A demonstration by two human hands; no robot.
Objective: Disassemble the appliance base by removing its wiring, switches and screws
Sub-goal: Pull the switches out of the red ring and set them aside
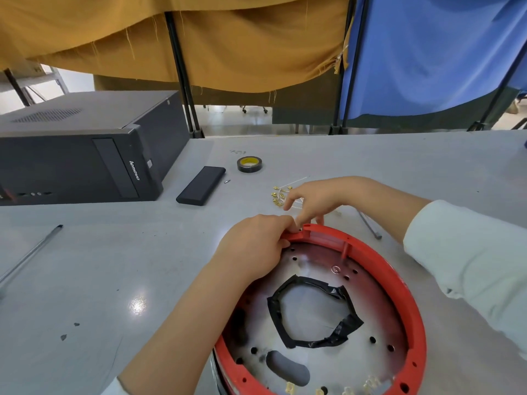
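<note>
The round appliance base [399,280] has a red plastic rim and a metal plate with a black-taped centre opening; it lies on the grey table at lower right. My left hand [253,246] grips the far-left part of the red rim, fingers curled over its edge. My right hand [316,198] hovers just behind that spot, its fingertips pinching something small at the rim that I cannot make out. Loose white wires with brass terminals [281,195] lie on the table beyond the hands. Cream connectors [370,383] sit at the base's near edge.
A black computer tower [79,155] lies at left. A black case [201,185], a small bit [227,181] and a tape roll [249,163] lie behind the wires. A pen [31,252] lies at left, a metal tool shaft [369,225] at right.
</note>
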